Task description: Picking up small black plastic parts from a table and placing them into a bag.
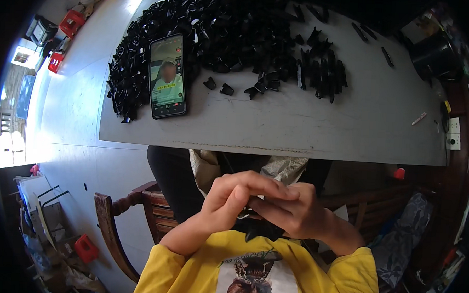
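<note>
My left hand (229, 196) and my right hand (297, 208) are together above my lap, just short of the table's near edge. The left hand's fingers reach across and overlap the right hand's bent fingers. Something dark shows below and between them, with a small pale streak; the fingers hide most of it, and I cannot tell what it is. On the table, a large heap of small curved black plastic pieces (218, 36) lies beyond my hands. Several loose pieces (226, 89) lie in front of the heap, and a bunch of longer ones (325, 76) is at its right.
A lit phone (168, 78) rests against the heap's left part. The grey table (277, 127) ends in a straight near edge. A black bucket (434, 56) stands at the far right. A wooden bench (116, 230) surrounds my seat, and red stools (72, 23) are at far left.
</note>
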The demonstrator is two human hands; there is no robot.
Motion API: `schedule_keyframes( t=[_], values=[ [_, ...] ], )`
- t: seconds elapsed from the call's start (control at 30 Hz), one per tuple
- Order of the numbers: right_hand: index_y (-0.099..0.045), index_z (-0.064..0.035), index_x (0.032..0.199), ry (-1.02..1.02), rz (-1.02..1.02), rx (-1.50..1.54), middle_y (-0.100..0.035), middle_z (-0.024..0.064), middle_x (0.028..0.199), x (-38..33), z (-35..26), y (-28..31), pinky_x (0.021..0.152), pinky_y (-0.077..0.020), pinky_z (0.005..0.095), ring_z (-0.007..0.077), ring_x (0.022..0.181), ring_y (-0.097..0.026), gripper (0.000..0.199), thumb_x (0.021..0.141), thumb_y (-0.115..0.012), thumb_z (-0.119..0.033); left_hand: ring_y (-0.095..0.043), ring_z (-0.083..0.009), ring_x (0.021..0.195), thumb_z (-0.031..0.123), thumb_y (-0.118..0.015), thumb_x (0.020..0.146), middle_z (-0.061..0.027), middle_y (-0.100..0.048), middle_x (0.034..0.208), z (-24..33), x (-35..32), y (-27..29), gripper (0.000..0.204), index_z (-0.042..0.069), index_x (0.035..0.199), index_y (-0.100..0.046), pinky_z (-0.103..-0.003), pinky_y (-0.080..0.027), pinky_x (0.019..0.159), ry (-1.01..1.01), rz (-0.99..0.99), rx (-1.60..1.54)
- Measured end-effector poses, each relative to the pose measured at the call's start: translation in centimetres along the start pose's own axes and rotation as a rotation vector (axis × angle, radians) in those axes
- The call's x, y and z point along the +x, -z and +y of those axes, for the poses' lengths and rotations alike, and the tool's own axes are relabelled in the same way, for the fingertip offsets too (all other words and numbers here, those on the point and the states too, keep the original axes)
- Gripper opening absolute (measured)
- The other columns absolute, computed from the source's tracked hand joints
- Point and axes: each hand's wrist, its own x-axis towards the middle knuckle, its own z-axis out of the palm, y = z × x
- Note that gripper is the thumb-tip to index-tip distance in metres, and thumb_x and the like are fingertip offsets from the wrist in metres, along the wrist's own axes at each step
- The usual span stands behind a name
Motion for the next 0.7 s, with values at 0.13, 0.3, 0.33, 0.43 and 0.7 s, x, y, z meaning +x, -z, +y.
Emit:
schedule_keyframes(
  t=[0.13, 0.3, 0.33, 0.43, 0.7],
  values=[
    [-0.066, -0.0042, 0.094, 0.064, 0.076, -0.071, -0.054, 0.0024, 0.07, 0.6, -0.8, -0.2, 0.047, -0.0488, 0.0287, 0.017, 0.057, -0.06, 0.019, 0.075, -0.064, -0.006, -0.064, -0.0321, 0.098, 0.04, -0.033, 0.103, -0.0264, -0.065, 0.1, -0.4, 0.8, 0.2, 0.056, -0.007, 0.096, -0.061, -0.039, -0.051, 0.086, -0.059, -0.183, 0.056],
    [-0.058, -0.0036, 0.09, -0.187, -0.139, -0.266, -0.057, 0.0094, 0.082, 1.2, 1.6, 0.7, 0.06, -0.0481, 0.0386, 0.0267, 0.071, -0.061, 0.019, 0.072, -0.063, -0.006, -0.058, -0.0311, 0.109, 0.022, -0.045, 0.098, -0.0175, -0.061, 0.114, -1.9, 4.4, 2.6, 0.03, -0.003, 0.104, -0.062, -0.036, -0.044, 0.092, -0.266, 0.03, 0.538],
    [-0.054, -0.0048, 0.086, -0.281, -0.11, -0.264, -0.056, 0.0112, 0.081, 1.7, 3.0, 2.1, 0.062, -0.046, 0.0406, 0.0316, 0.072, -0.059, 0.021, 0.069, -0.066, -0.006, -0.058, -0.0335, 0.103, 0.011, -0.055, 0.09, -0.0163, -0.061, 0.11, -2.3, 5.2, 3.4, 0.018, -0.001, 0.102, -0.062, -0.037, -0.044, 0.089, -0.287, 0.142, 0.731],
    [-0.053, -0.0052, 0.088, -0.389, 0.186, -0.515, -0.059, 0.0122, 0.082, 2.2, 8.0, 5.3, 0.067, -0.0475, 0.0402, 0.0335, 0.078, -0.061, 0.029, 0.065, -0.067, 0.003, -0.056, -0.0304, 0.097, 0.006, -0.063, 0.081, -0.0134, -0.06, 0.098, -2.0, 8.1, 4.8, 0.02, 0.003, 0.1, -0.06, -0.04, -0.045, 0.083, -0.426, 0.374, 1.404],
    [-0.065, -0.0133, 0.113, -0.377, -0.062, -0.802, -0.059, 0.0068, 0.084, 2.4, 14.1, 8.9, 0.068, -0.0494, 0.0383, 0.0267, 0.08, -0.061, 0.059, 0.06, -0.065, 0.012, -0.052, -0.0239, 0.087, 0.007, -0.064, 0.076, -0.0054, -0.054, 0.089, -2.8, 10.1, 6.2, 0.025, 0.008, 0.101, -0.062, -0.035, -0.041, 0.078, -0.338, 0.325, 1.835]
  ],
)
